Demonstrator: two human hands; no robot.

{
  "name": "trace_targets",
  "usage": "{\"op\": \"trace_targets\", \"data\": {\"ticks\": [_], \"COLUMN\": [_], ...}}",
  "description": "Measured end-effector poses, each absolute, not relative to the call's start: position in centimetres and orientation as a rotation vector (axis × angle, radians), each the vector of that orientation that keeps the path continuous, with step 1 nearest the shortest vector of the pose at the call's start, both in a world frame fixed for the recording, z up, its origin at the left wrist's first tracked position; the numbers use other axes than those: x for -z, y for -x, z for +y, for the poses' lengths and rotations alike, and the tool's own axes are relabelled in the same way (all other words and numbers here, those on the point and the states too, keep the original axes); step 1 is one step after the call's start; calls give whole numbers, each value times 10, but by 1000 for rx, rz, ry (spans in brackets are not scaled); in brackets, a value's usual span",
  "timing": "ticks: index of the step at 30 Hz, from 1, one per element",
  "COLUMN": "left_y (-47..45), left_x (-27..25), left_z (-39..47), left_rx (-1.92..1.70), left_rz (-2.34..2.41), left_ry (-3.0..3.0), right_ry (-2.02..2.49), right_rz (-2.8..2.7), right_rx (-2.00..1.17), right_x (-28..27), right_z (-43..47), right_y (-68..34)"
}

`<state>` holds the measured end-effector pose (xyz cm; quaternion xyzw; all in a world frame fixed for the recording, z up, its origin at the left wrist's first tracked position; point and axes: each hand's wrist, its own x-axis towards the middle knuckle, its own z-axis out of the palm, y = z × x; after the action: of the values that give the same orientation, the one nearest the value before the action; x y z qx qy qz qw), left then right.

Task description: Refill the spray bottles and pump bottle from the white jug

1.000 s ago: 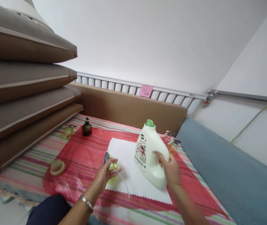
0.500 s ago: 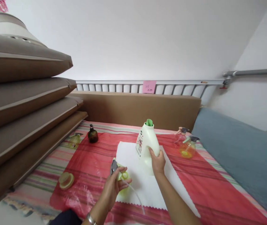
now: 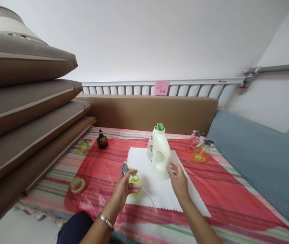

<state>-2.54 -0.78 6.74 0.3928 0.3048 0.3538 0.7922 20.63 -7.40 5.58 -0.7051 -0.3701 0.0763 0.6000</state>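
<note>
My left hand (image 3: 121, 192) is closed on a spray trigger head (image 3: 125, 168) with a grey lever, and its thin clear tube (image 3: 150, 198) trails down to the right. Just behind those fingers, partly hidden, a yellow-green bottle (image 3: 135, 178) shows its uncapped mouth. A pale green detergent jug (image 3: 161, 144) stands upright on the white cloth (image 3: 176, 195), with a bright green spout in its neck. Beside the jug's lower right is my right hand (image 3: 179, 181), fingers loosely bent and apart, off the handle, with nothing in it.
A round pale yellow cap (image 3: 77, 185) lies at the left. Behind it are a dark pump bottle (image 3: 102, 140) and a yellow spray bottle (image 3: 83, 147). Pink (image 3: 192, 144) and orange (image 3: 201, 155) spray bottles stand at the right. Stacked brown cushions (image 3: 32, 112) rise at the left edge.
My right hand has let go of the jug's handle and drawn back a little toward me. The jug now stands by itself. My left hand keeps its hold on the spray head.
</note>
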Motion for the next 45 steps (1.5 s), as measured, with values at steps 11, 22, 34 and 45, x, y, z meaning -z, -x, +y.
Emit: {"op": "trace_targets", "data": {"ticks": [11,22,34,45], "left_y": [43,31,19,13], "left_x": [-135,-180,-122,-57], "left_z": [14,23,18,13], "left_rx": [-940,-1128,-1034,-940], "left_rz": [530,607,717,801], "left_ry": [-991,-1464,-1606,-1637], "right_ry": [1659,1702,1696,1692], "right_rz": [-954,-955,-922,-944], "right_rx": [-315,-397,-429,-509], "right_x": [-25,-5,1,13], "right_z": [-123,-153,-161,-167], "right_y": [-163,-158,-153,-144]}}
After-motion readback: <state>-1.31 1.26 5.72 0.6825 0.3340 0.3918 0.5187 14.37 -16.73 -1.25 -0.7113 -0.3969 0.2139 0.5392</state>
